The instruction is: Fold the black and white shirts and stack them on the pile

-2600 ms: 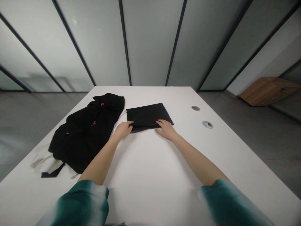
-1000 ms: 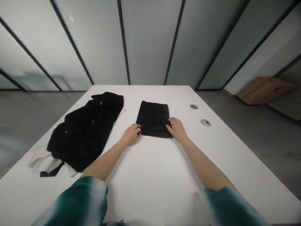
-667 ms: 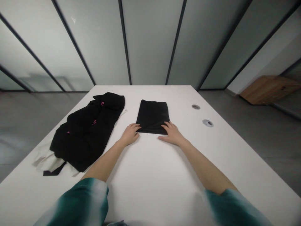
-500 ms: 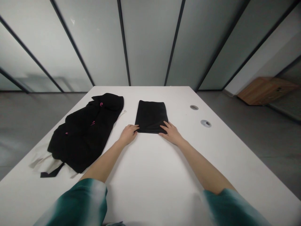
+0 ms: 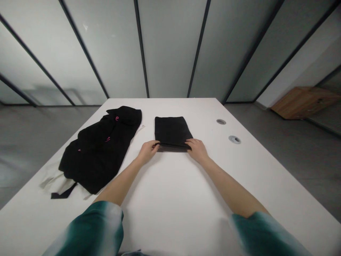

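A folded black cloth (image 5: 172, 130) lies as a neat rectangle in the middle of the white table (image 5: 176, 199). My left hand (image 5: 147, 150) pinches its near left corner, fingers closed on the edge. At the near right corner my right hand (image 5: 196, 149) grips the same edge. That near edge is raised slightly off the table, with a shadow under it. Both forearms reach forward out of teal and white sleeves.
A heap of black garments with pink marks (image 5: 101, 147) lies on the left of the table, over a pale cloth (image 5: 50, 179) with a black strap. Two round cable holes (image 5: 234, 139) sit to the right. Glass wall panels stand behind; a wooden cabinet (image 5: 301, 103) is far right.
The folded cloth was turned from lying sideways to lengthwise and squared up. Both hands shifted from lying flat on it to gripping its near corners, and the near edge has lifted.
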Demonstrator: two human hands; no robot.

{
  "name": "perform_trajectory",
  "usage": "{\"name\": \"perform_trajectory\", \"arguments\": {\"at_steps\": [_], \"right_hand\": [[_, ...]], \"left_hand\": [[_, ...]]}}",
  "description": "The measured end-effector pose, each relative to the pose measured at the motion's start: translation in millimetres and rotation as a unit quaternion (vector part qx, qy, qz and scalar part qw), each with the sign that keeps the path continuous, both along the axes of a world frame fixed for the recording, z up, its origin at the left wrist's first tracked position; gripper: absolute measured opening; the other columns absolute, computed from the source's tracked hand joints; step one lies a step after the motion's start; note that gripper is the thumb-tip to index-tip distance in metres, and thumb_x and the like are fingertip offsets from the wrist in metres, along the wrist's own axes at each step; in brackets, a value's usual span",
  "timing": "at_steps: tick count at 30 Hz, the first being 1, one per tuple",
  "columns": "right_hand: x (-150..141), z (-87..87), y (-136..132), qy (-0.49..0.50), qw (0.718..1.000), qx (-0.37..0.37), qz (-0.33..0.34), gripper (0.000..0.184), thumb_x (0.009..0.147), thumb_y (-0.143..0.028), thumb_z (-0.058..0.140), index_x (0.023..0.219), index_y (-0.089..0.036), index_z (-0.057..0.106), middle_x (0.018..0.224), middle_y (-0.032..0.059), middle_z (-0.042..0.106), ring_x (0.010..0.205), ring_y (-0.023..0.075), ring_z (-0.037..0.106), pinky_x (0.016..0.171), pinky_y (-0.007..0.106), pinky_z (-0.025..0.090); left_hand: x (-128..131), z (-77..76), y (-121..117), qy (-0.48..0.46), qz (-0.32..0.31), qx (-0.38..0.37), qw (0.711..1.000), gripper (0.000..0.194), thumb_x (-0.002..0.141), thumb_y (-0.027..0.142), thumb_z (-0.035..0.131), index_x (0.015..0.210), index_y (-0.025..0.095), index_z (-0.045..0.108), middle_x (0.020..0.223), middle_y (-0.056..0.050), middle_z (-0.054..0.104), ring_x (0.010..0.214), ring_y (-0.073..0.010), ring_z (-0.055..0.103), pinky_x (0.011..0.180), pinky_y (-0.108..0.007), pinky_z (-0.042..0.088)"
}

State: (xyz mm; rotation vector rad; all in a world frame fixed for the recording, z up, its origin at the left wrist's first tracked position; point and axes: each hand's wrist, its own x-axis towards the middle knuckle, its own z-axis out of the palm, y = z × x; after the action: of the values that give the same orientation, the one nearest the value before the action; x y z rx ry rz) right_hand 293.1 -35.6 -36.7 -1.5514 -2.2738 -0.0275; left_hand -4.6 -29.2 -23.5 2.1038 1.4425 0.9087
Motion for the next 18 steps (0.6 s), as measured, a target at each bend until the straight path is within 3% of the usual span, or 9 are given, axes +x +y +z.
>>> {"name": "perform_trajectory", "arguments": {"at_steps": [3, 6, 11, 14, 18], "right_hand": [[16.6, 8.3, 3.1, 0.045, 0.999, -0.022, 0.021, 0.042, 0.077, -0.008, 0.055, 0.112, -0.02, 0.074, 0.126, 0.0084, 0.069, 0.118, 0.027, 0.063, 0.105, 0.046, 0.045], [27.5, 27.8, -4.3, 0.106, 0.989, -0.082, 0.058, 0.04, 0.075, -0.01, 0.054, 0.107, -0.022, 0.075, 0.122, 0.0067, 0.071, 0.114, 0.0251, 0.065, 0.103, 0.041, 0.047], [34.5, 70.8, -25.2, 0.179, 0.957, -0.217, 0.071, 0.019, 0.081, -0.027, 0.057, 0.088, -0.021, 0.073, 0.085, 0.0028, 0.075, 0.08, 0.022, 0.068, 0.074, 0.032, 0.052], [32.7, 80.3, -15.4, 0.256, 0.945, -0.199, 0.046, 0.02, 0.078, -0.037, 0.062, 0.085, -0.019, 0.068, 0.082, 0.0026, 0.072, 0.078, 0.0214, 0.065, 0.07, 0.03, 0.049], [18.9, 64.6, 25.5, 0.329, 0.929, -0.167, 0.0, 0.021, 0.076, -0.039, 0.063, 0.083, -0.019, 0.063, 0.082, 0.003, 0.07, 0.079, 0.0209, 0.063, 0.072, 0.031, 0.048]], "left_hand": [[-9.0, 13.3, -3.2, 0.037, -0.025, -0.005, 0.999, 0.029, 0.086, 0.028, 0.055, 0.104, 0.018, 0.075, 0.096, -0.007, 0.077, 0.077, -0.0185, 0.069, 0.077, -0.03, 0.054], [-19.3, 36.5, -9.2, 0.075, -0.078, -0.026, 0.994, 0.025, 0.082, 0.028, 0.057, 0.095, 0.018, 0.076, 0.086, -0.005, 0.076, 0.071, -0.0171, 0.065, 0.074, -0.029, 0.051], [-26.7, 75.2, -17.4, 0.009, -0.146, -0.115, 0.983, 0.018, 0.077, 0.031, 0.057, 0.076, 0.018, 0.07, 0.065, 0.0, 0.064, 0.06, -0.0136, 0.056, 0.059, -0.025, 0.044], [-20.9, 78.4, -8.4, -0.105, -0.082, -0.139, 0.981, 0.013, 0.075, 0.028, 0.056, 0.077, 0.018, 0.064, 0.057, 0.004, 0.053, 0.052, -0.0109, 0.048, 0.051, -0.023, 0.036], [-4.6, 60.2, 24.2, -0.196, 0.061, -0.154, 0.967, 0.003, 0.074, 0.02, 0.056, 0.077, 0.019, 0.057, 0.05, 0.007, 0.045, 0.046, -0.0094, 0.04, 0.047, -0.022, 0.028]]}}
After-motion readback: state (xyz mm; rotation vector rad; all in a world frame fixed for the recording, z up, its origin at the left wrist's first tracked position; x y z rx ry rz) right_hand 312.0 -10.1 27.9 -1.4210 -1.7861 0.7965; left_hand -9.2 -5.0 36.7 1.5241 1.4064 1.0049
